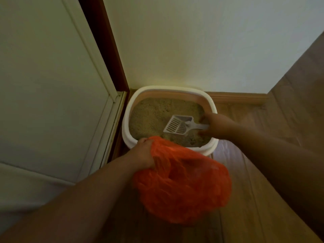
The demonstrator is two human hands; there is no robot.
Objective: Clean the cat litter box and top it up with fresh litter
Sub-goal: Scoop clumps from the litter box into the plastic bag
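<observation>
A white litter box (209,100) with an orange inner wall stands on the floor in the corner, filled with tan litter (150,116). My right hand (217,125) grips the handle of a white slotted scoop (177,127), whose head lies over the litter near the box's right side. My left hand (142,153) grips the edge of an orange plastic bag (182,186) just in front of the box's near rim. The bag hangs bunched over the floor and covers part of that rim.
A white door (49,95) with a dark red frame (105,41) stands on the left, tight against the box. A pale wall (201,41) rises behind it with a wooden skirting board (238,99). Wooden floor (254,172) stretches to the right.
</observation>
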